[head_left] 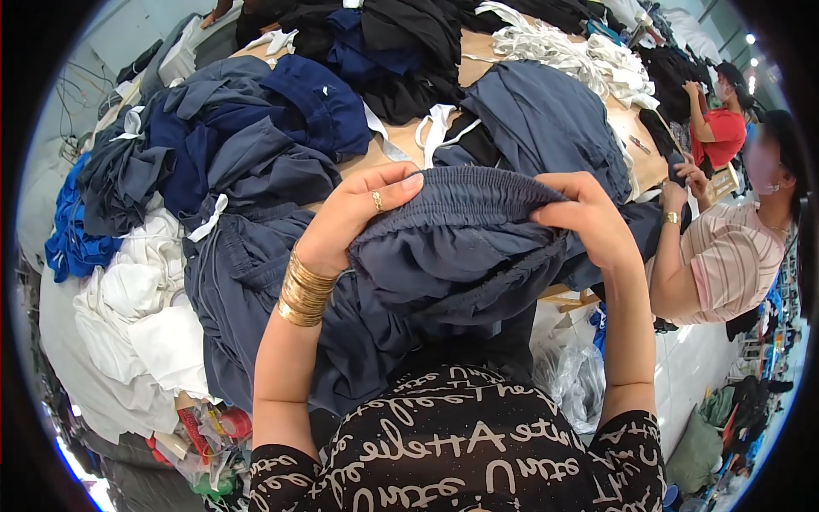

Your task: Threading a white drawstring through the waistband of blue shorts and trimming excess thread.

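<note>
A slate-grey garment with a gathered elastic waistband, seemingly trousers (461, 264), is stretched between my two hands in front of my body. At its left end, my left hand (363, 209) grips the waistband, thumb on top and the other fingers hidden by cloth. My right hand (593, 222) pinches the opposite end, its fingertips partly inside the band. Below the waistband the cloth hangs in loose folds. More slate-grey garments (247, 264) are heaped beside my left forearm, and another slate-grey piece (546, 111) lies just beyond the waistband.
Navy (316, 102) and black clothes (409, 51) are piled farther back on the wooden table (392, 141). White straps (580, 55) lie in a tangle at the far right. White cloth (141, 307) hangs at left. Two people stand at right, the nearer in a striped shirt (725, 256).
</note>
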`<control>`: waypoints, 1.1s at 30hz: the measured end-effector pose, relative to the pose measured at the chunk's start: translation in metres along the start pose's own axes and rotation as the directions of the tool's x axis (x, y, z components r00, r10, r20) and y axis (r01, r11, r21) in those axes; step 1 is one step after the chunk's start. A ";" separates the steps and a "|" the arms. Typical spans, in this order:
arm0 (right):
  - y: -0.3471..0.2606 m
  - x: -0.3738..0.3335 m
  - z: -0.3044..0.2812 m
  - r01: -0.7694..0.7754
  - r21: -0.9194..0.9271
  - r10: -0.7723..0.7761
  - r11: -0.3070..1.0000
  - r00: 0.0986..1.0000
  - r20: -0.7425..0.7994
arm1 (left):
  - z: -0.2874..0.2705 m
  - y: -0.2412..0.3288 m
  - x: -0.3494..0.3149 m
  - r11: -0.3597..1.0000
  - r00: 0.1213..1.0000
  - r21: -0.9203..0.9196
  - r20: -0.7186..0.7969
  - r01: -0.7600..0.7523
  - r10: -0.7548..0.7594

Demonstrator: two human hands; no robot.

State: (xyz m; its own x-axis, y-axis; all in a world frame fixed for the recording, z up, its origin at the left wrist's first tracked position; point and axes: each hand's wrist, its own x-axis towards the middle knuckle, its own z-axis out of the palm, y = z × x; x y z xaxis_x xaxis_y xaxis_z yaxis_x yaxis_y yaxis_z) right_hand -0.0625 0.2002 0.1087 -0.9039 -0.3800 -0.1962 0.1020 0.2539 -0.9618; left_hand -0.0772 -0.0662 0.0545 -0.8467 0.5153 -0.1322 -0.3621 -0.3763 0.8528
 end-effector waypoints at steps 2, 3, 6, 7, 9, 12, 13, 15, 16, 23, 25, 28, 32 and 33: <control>0.007 0.008 0.003 0.077 -0.049 -0.080 0.996 0.995 -0.060 | -0.001 -0.004 0.001 0.997 0.998 -0.056 -0.001 0.059 -0.059; 0.011 0.012 0.005 0.148 -0.104 -0.160 0.984 0.980 -0.118 | 0.004 -0.004 0.002 0.997 0.998 -0.057 -0.005 0.060 -0.060; 0.018 0.023 0.027 0.358 -0.662 -0.637 0.658 0.734 -0.237 | 0.012 0.000 0.007 0.991 0.998 -0.130 -0.053 -0.036 0.029; 0.018 0.020 0.036 0.391 -0.669 -0.679 0.632 0.695 -0.235 | 0.012 0.001 0.006 0.991 0.998 -0.130 -0.061 -0.039 0.031; 0.030 0.014 0.058 0.511 -0.657 -0.787 0.555 0.580 -0.213 | 0.014 0.004 0.004 0.961 0.986 -0.256 -0.152 -0.105 0.067; 0.038 0.008 0.093 0.600 -0.549 -0.779 0.582 0.604 -0.166 | 0.002 -0.002 0.005 0.943 0.996 -0.322 -0.069 -0.084 0.065; 0.047 0.015 0.100 0.590 -0.598 -0.806 0.542 0.566 -0.172 | 0.003 -0.002 0.005 0.941 0.993 -0.326 -0.106 -0.091 0.059; 0.060 0.021 0.099 0.581 -0.632 -0.816 0.513 0.557 -0.151 | 0.011 -0.001 0.005 0.953 0.982 -0.283 -0.179 -0.111 0.062; 0.062 0.021 0.097 0.565 -0.669 -0.825 0.483 0.550 -0.132 | 0.013 0.001 0.006 0.963 0.968 -0.240 -0.243 -0.124 0.064; 0.034 0.016 0.076 0.547 -0.525 -0.735 0.652 0.626 -0.261 | -0.001 -0.003 0.008 0.982 0.970 -0.138 -0.224 -0.127 0.094; 0.028 0.011 0.073 0.371 -0.159 -0.404 0.915 0.840 -0.363 | -0.001 -0.003 0.008 0.996 0.984 0.010 -0.155 -0.087 0.087; 0.014 0.016 0.065 0.381 0.034 -0.349 0.924 0.878 -0.328 | 0.011 0.003 0.000 0.939 0.995 0.343 -0.088 -0.008 0.041; 0.002 0.023 0.055 0.348 0.166 -0.281 0.923 0.901 -0.330 | 0.009 -0.002 -0.013 0.783 0.974 0.587 0.202 -0.207 0.106; 0.001 0.023 0.051 0.345 0.164 -0.278 0.924 0.901 -0.332 | 0.007 0.005 -0.015 0.743 0.988 0.666 0.150 -0.066 -0.046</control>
State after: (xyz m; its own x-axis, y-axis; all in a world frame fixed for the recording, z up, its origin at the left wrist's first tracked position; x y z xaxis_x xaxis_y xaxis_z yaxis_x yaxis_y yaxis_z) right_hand -0.0620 0.1463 0.0940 -0.9811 -0.1174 0.1537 -0.1496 -0.0430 -0.9878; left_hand -0.0641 -0.0703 0.0643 -0.7615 0.6414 -0.0941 0.0467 0.1990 0.9789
